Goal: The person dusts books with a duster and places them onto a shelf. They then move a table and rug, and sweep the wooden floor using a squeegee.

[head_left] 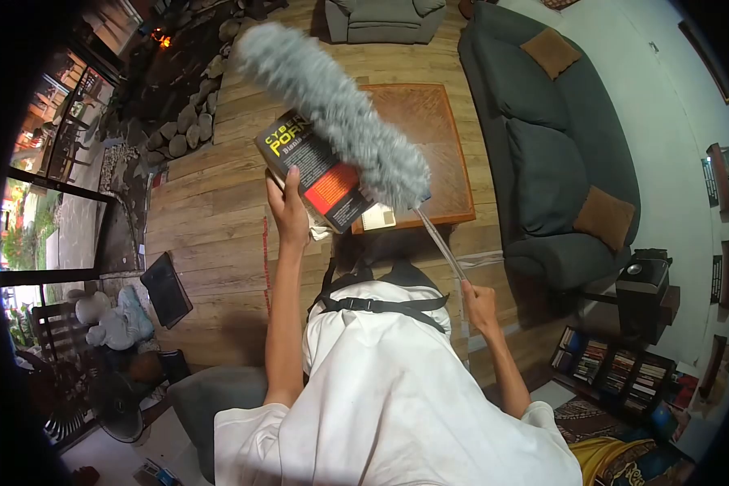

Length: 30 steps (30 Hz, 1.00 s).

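My left hand (pixel 290 209) grips a thick book (pixel 320 182) by its lower left edge, thumb on the cover. The cover is dark with yellow lettering and an orange-red block. In my right hand (pixel 481 306) is the thin metal handle of a fluffy grey duster (pixel 340 109). The duster's long head slants up to the left and lies across the book's upper right part, hiding some of the cover; whether it presses on the book I cannot tell. Beyond them stands a wooden coffee table (pixel 441 121), with a small pale notepad (pixel 378 217) at its near edge.
A dark grey sofa (pixel 543 154) with brown cushions runs along the right, and an armchair (pixel 385 23) stands at the far end. Stones (pixel 188 121) border a dark bed at left. A bookshelf (pixel 611 368) stands at lower right, a fan (pixel 117 405) at lower left.
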Tool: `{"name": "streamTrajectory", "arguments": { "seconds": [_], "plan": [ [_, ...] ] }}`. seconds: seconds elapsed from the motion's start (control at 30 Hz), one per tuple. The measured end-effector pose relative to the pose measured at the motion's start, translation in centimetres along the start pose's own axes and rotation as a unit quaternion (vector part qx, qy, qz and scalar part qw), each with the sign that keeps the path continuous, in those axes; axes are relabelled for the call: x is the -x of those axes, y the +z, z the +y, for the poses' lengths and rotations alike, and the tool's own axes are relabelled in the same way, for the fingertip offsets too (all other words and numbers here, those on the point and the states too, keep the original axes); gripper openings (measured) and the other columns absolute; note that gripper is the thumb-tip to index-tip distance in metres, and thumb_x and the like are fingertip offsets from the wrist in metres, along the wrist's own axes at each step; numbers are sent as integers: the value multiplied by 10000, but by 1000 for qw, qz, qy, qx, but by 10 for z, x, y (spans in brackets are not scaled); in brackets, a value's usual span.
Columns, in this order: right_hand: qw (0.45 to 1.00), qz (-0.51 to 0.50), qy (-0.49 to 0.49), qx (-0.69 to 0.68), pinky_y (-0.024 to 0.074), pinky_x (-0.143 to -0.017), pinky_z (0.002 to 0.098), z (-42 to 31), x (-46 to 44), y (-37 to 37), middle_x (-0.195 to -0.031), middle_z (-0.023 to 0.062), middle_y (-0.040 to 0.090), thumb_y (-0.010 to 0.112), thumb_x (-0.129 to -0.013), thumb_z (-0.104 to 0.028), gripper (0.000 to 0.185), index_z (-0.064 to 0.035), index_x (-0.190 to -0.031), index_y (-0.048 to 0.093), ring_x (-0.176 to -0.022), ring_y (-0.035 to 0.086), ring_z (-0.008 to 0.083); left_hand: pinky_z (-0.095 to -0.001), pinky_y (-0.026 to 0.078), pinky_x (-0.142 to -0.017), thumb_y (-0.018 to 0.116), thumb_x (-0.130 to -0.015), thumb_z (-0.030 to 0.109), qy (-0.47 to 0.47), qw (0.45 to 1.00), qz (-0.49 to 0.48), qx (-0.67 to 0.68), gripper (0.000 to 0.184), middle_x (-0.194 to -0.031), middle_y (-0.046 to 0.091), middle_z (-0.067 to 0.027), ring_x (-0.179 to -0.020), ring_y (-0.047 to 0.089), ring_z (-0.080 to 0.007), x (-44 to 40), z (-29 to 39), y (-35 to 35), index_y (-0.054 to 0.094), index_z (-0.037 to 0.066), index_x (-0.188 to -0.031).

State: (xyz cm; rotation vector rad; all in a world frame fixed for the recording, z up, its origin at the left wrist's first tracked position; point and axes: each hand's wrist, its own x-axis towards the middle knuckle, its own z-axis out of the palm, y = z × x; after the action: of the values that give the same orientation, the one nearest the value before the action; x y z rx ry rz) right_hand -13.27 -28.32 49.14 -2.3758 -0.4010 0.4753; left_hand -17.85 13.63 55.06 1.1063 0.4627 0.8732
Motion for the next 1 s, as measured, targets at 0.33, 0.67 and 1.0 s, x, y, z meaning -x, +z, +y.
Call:
{"name": "streamTrajectory", "arguments": {
  "seconds": [0.33,0.67,1.0],
  "plan": [
    [1000,14,7,-17,298,-487,415,-2,-3,-9,-551,197,300,568,-925,-444,601,65,-630,447,-513,277,206,-296,358,-980,533,-989,220,17,999,5,-34,380,-1180,541,-61,-1089,484,-144,-1,-5,1,455,-10,-1282],
    [999,1,25,-48,294,-481,399,-14,-20,-35,-537,154,292,559,-936,-447,595,51,-635,437,-526,297,135,-337,466,-858,552,-956,172,47,985,11,-166,339,-1108,610,-144,-991,603,-205,21,-5,1,458,-28,-1212],
    [999,-29,13,-10,265,-470,379,9,-38,-87,-565,95,249,571,-934,-434,582,41,-644,398,-549,252,125,-319,497,-571,647,-902,201,216,872,-24,-439,401,-769,633,-147,-629,648,-280,43,-21,-42,455,-2,-1189]
  ]
}}
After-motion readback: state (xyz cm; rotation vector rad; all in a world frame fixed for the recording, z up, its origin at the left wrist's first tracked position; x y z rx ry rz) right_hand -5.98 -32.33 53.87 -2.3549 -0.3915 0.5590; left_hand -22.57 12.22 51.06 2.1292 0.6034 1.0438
